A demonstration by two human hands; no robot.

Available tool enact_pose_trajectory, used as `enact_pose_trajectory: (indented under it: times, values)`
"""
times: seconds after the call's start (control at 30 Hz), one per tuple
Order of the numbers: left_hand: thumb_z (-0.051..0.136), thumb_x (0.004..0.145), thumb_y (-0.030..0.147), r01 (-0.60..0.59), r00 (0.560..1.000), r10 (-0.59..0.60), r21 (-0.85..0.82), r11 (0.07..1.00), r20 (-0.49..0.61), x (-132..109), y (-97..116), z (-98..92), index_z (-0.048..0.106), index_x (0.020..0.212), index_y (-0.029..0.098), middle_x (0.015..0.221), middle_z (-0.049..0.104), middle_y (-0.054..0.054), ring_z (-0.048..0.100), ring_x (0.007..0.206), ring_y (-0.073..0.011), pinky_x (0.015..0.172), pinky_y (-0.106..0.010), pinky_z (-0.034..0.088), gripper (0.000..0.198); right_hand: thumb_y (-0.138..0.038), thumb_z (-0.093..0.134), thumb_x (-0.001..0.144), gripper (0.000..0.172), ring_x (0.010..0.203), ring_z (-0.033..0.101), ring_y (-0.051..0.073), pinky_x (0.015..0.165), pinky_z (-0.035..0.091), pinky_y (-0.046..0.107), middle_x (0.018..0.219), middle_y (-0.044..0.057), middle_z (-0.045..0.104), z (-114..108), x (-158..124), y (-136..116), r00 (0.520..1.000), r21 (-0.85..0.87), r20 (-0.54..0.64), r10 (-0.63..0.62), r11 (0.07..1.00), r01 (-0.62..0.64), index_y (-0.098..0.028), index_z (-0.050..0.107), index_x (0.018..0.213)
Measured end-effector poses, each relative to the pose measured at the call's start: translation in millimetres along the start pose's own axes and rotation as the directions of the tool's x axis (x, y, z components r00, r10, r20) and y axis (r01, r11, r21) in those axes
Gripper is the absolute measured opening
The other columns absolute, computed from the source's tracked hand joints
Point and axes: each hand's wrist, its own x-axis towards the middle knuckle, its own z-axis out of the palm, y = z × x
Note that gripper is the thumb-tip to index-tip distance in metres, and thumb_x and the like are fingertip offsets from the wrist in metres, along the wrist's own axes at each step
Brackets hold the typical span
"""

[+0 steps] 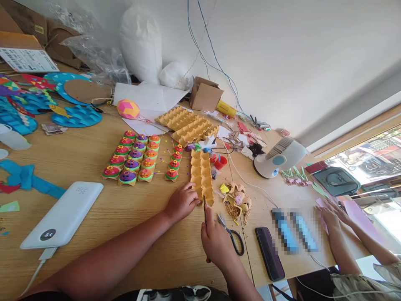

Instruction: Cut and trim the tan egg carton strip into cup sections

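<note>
A strip of yellow-brown egg carton (201,171), two cups wide, lies on the wooden table in front of me. My left hand (182,203) grips its near left edge, fingers curled over the rim. In my right hand (217,240) is a slim knife (205,209), its tip touching the near end of the strip; most of the handle is hidden in my fist. Black-handled scissors (233,238) lie just right of that hand. Painted egg-carton pieces (132,154) with faces stand in rows to the left, and a shorter row (173,164) is beside the strip.
Carton scraps (238,198) are heaped to the right, near a red cup (220,162). Uncut egg trays (191,124) lie behind. A white fan (278,156), a phone (270,254) and a power bank (64,213) surround the work. Another person's hands (332,217) rest on pink paper.
</note>
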Motion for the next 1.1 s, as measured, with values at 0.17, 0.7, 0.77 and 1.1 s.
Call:
enact_pose_trajectory:
  times: [0.17, 0.7, 0.77, 1.1]
  values:
    - [0.065, 0.09, 0.022, 0.007, 1.0, -0.007, -0.026, 1.0, -0.007, 0, 0, 0.7, 0.062, 0.074, 0.022, 0.079, 0.067, -0.005, 0.057, 0.123, -0.0298, 0.094, -0.044, 0.053, 0.017, -0.022, 0.032, 0.1, 0.053, 0.087, 0.072, 0.022, 0.075, 0.049, 0.03, 0.1, 0.011, 0.075, 2, 7, 3, 1.0, 0.013, -0.022, 0.0, 1.0, 0.001, -0.015, 0.031, 0.153]
    - [0.065, 0.091, 0.024, 0.032, 0.999, -0.032, -0.019, 0.999, 0.022, -2, 0, -0.3, 0.061, 0.074, 0.022, 0.081, 0.069, -0.004, 0.055, 0.125, -0.0298, 0.094, -0.041, 0.05, 0.018, -0.022, 0.03, 0.1, 0.057, 0.089, 0.072, 0.024, 0.073, 0.049, 0.031, 0.102, 0.013, 0.075, 0, 9, 0, 1.0, -0.013, -0.003, 0.004, 1.0, -0.004, -0.012, 0.028, 0.156]
    - [0.067, 0.089, 0.023, 0.036, 0.999, -0.035, -0.015, 0.999, 0.029, -1, 1, -1.0, 0.061, 0.074, 0.022, 0.081, 0.069, -0.004, 0.055, 0.125, -0.0299, 0.095, -0.042, 0.05, 0.017, -0.022, 0.03, 0.1, 0.056, 0.093, 0.072, 0.025, 0.077, 0.049, 0.032, 0.108, 0.015, 0.074, 1, 6, 2, 1.0, -0.009, 0.0, -0.009, 1.0, 0.009, -0.013, 0.03, 0.155]
    - [0.066, 0.09, 0.023, 0.04, 0.999, -0.04, -0.035, 0.999, 0.013, -1, 0, -0.2, 0.062, 0.074, 0.022, 0.079, 0.068, -0.004, 0.055, 0.124, -0.0295, 0.095, -0.04, 0.05, 0.017, -0.024, 0.032, 0.098, 0.055, 0.094, 0.071, 0.024, 0.081, 0.05, 0.034, 0.106, 0.012, 0.074, 2, 12, 9, 1.0, 0.108, -0.012, -0.023, 0.994, 0.025, -0.017, 0.031, 0.153]
